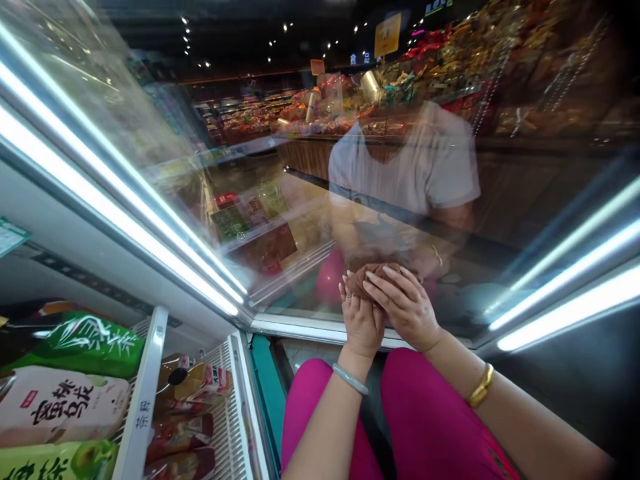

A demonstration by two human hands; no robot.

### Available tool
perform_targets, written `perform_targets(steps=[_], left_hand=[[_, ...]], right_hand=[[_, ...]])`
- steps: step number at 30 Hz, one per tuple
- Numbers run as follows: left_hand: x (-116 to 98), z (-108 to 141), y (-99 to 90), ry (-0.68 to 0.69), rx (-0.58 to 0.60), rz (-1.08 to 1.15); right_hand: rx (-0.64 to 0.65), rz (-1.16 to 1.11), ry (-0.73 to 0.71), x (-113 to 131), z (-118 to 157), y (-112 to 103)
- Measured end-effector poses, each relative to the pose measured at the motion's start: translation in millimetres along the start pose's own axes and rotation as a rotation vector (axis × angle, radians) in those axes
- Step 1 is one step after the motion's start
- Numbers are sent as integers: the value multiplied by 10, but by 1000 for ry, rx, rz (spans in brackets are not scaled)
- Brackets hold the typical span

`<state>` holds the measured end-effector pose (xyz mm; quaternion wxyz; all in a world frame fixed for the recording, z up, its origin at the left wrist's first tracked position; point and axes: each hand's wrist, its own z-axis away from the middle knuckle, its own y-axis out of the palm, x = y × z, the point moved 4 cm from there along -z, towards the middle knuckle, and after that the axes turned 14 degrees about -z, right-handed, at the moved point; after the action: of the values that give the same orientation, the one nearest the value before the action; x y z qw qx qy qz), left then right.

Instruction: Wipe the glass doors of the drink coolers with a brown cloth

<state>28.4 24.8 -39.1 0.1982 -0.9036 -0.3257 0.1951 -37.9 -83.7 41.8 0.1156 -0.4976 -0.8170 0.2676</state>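
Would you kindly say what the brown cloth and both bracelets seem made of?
Brown cloth: probably soft, matte textile, given its folds. Pale bracelet: perhaps polished stone or glass, from its smooth sheen. Golden bracelet: likely polished metal, given bright highlights.

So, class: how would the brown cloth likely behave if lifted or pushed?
The cloth is probably floppy: it bunches in folds at the left hand and the right hand. It seems unlikely to roll, since the bundle looks uneven rather than round. It probably wouldn't break, as it appears to be soft, creased fabric.
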Motion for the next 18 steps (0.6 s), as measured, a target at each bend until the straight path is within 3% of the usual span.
perform_targets(steps=[3,5,7,9,11,14,18], left_hand=[[-103,78,-8,19,62,-11],[-201,97,11,59,116,-8],[-317,60,45,85,134,9],[-440,-6,85,102,104,41],[-556,-48,128,114,72,67],[-710,-13,203,124,99,54],[-949,41,295,225,189,53]], right_hand=[[42,34,43,-106,279,-141],[-68,102,125,-216,326,-346],[-255,170,192,-300,283,-536],[-330,201,190,-330,253,-591],[-240,178,138,-326,335,-527],[-99,129,121,-349,669,-480],[-191,175,220,-482,892,-733]])
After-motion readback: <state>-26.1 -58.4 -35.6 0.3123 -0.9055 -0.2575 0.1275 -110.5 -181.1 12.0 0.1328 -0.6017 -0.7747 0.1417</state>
